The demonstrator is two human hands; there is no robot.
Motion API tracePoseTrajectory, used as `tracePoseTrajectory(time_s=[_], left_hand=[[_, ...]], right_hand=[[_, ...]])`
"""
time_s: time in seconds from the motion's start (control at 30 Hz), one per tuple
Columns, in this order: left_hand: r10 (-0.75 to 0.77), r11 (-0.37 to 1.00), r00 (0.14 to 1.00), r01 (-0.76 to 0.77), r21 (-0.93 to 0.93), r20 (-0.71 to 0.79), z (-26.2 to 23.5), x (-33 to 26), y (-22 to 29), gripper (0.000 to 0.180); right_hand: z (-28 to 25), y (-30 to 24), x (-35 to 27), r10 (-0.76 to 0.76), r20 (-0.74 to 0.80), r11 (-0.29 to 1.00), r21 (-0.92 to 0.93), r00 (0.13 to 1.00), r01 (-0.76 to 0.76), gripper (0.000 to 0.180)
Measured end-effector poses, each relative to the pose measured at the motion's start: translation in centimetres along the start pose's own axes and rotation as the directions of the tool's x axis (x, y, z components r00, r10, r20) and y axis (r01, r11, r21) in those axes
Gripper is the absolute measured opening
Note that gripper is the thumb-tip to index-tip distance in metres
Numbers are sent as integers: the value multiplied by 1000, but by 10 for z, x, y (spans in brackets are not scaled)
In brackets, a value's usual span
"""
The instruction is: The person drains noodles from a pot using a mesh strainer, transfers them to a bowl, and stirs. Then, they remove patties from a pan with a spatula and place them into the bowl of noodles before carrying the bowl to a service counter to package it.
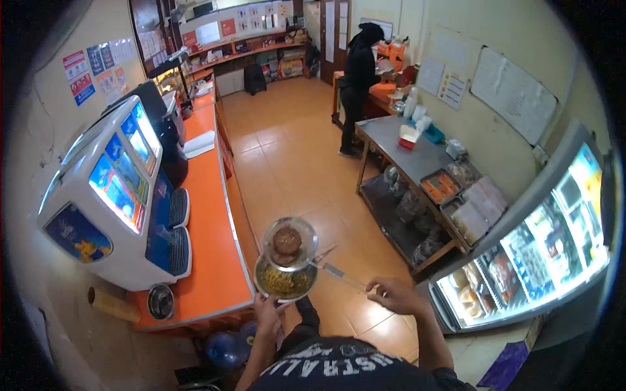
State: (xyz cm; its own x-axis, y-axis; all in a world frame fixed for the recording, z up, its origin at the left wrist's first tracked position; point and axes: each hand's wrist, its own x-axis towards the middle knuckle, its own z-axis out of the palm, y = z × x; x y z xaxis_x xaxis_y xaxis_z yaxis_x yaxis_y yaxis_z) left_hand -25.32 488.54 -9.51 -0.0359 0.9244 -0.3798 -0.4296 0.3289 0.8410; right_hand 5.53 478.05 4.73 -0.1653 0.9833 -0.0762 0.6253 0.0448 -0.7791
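My left hand [267,314] grips the near rim of a white bowl [312,290], fingers closed round its edge. Yellowish-green food in small pieces or strands [282,280] fills the bowl; its kind is unclear. My right hand [393,295] pinches the end of a long thin handle that belongs to a round wire strainer [308,242]. Brown round patties [287,240] sit in the strainer, which covers the far part of the bowl from view. Whether strainer and bowl touch cannot be told.
Left runs an orange counter [208,241] with a drink dispenser [107,189] and metal bowl [160,301]. On the right are a steel table [398,140], food trays [440,187] and a lit display fridge [528,251]. A person in black [357,78] stands farther back.
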Motion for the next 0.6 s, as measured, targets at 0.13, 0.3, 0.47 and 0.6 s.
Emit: tracePoseTrajectory(time_s=[0.13, 0.3, 0.47, 0.6], left_hand=[[-69, 998, 998, 69, -16, -1, 50, 118, 39, 25], [-84, 996, 996, 84, 15, 15, 108, 252, 90, 28], [-57, 998, 998, 57, -10, -29, 154, 383, 144, 31], [-1, 998, 998, -4, -65, -68, 168, 505, 177, 33]], right_hand=[[-48, -9, 121, 145, -3, 989, -14, 989, -145, 24], [-93, 16, 260, 228, -20, 974, 20, 974, -227, 24], [-124, 42, 413, 254, 64, 960, 102, 965, -259, 24], [-159, 51, 559, 215, 169, 963, 129, 962, -238, 24]])
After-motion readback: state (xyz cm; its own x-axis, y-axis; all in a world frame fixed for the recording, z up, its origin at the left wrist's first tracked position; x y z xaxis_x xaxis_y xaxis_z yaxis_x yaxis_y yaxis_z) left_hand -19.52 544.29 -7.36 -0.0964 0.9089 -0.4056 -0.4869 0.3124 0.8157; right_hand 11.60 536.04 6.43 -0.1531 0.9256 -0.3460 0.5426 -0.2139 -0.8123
